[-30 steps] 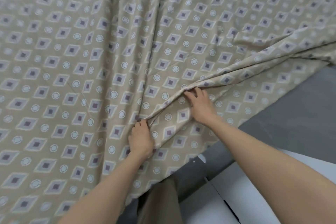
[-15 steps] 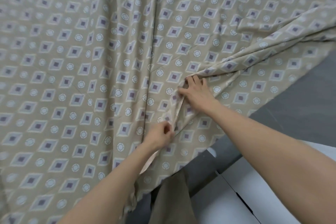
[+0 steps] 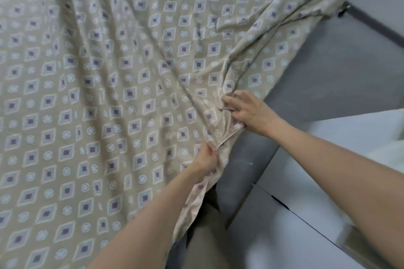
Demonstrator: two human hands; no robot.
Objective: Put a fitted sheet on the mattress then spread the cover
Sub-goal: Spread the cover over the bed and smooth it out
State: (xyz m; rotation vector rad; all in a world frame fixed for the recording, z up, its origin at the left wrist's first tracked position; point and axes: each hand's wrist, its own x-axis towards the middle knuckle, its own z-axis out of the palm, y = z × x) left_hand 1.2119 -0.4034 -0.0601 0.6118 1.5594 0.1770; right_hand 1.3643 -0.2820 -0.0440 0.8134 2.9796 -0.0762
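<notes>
A beige sheet [image 3: 109, 98] printed with purple diamonds and white circles covers almost the whole bed and hides the mattress. Long wrinkles run across it toward its near right edge. My left hand [image 3: 206, 157] pinches a bunched fold at that edge, where the cloth hangs down over the side. My right hand [image 3: 247, 111] grips a gathered clump of the same edge a little farther up and to the right. A folded-over flap lies at the sheet's far right.
Grey floor [image 3: 328, 76] runs along the bed's right side. A white cabinet or furniture top [image 3: 306, 185] stands at the lower right beside my right arm. A dark baseboard [image 3: 376, 26] meets a light wall at the upper right. My trouser leg [image 3: 207, 236] shows below the hanging edge.
Both hands moved right along the sheet to its edge and now bunch the cloth there. The view swung right, and more floor and wall show.
</notes>
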